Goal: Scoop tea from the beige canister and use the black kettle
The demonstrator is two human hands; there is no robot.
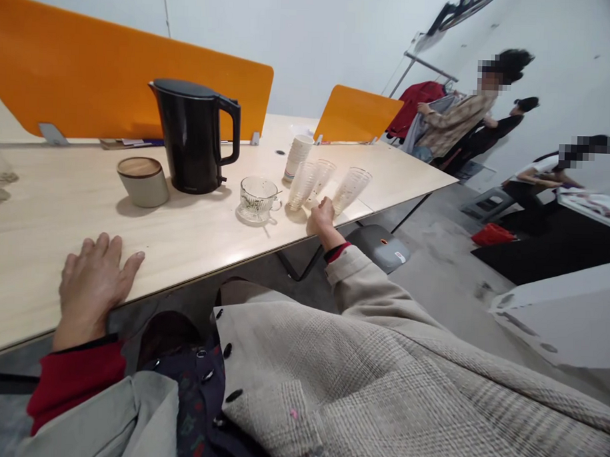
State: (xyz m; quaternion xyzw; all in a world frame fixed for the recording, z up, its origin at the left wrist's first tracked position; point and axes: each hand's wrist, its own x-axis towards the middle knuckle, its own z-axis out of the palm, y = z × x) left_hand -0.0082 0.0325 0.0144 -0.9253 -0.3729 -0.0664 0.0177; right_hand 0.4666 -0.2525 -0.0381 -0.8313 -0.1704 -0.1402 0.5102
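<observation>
My left hand (96, 281) lies flat on the wooden table (185, 231) near its front edge, fingers stretched out, holding nothing. My right hand (322, 219) reaches far across to a clear plastic cup (350, 189) and touches its base; whether the fingers grip it is hidden. Two more clear plastic cups (306, 182) stand just left of it. A glass mug on a saucer (256, 199) sits beside them. A black electric kettle (195, 137) stands further left, with a round lidded jar (142, 181) next to it.
A stack of white paper cups (297, 156) stands behind the plastic cups. Orange dividers (115, 75) run along the table's back. Several people are at the far right by a clothes rack (424, 103). A grey bin (382, 248) sits on the floor.
</observation>
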